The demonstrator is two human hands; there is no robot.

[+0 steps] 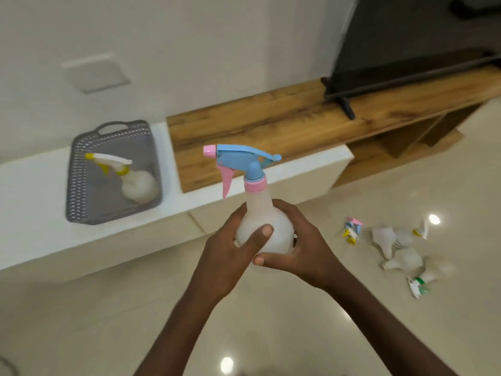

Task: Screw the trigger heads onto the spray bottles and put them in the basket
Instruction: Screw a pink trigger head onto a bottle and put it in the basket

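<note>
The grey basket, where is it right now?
In the head view the grey basket sits at left on the white ledge, beside the wooden shelf, up and left of both hands; it holds a yellow-trigger spray bottle.

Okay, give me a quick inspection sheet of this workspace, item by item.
Surface: white ledge beside glossy tiled floor.
Job's things: blue-and-pink spray bottle, head on, held upright; yellow-trigger bottle lying in grey basket.
Clutter: loose bottles and trigger heads on the floor, at right.
Hands: left hand and right hand both grip the bottle's body.
Cables: nothing seen.
Surroundings: wooden shelf, dark screen, white wall.
</note>
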